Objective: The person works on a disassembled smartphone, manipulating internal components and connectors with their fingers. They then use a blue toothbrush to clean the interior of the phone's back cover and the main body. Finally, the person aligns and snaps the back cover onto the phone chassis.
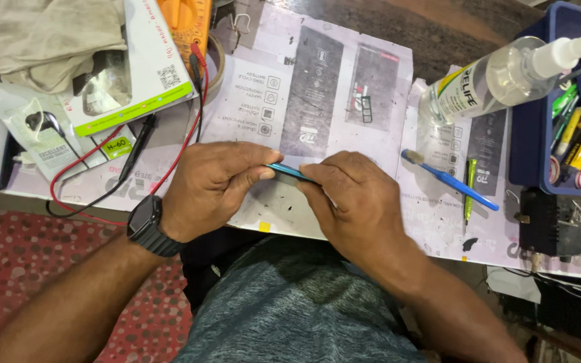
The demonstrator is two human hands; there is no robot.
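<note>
Edgewise above the paper-covered workbench [371, 81], a thin blue phone [289, 171] is pinched between left hand [213, 188] and right hand [354, 198]; it looks light, rigid, slippery, likely fragile, best gripped along its edges.

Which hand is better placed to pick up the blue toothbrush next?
Probably the right hand: the blue toothbrush lies on its side of the paper-covered bench. The left hand grips the thin blue device's far end.
</note>
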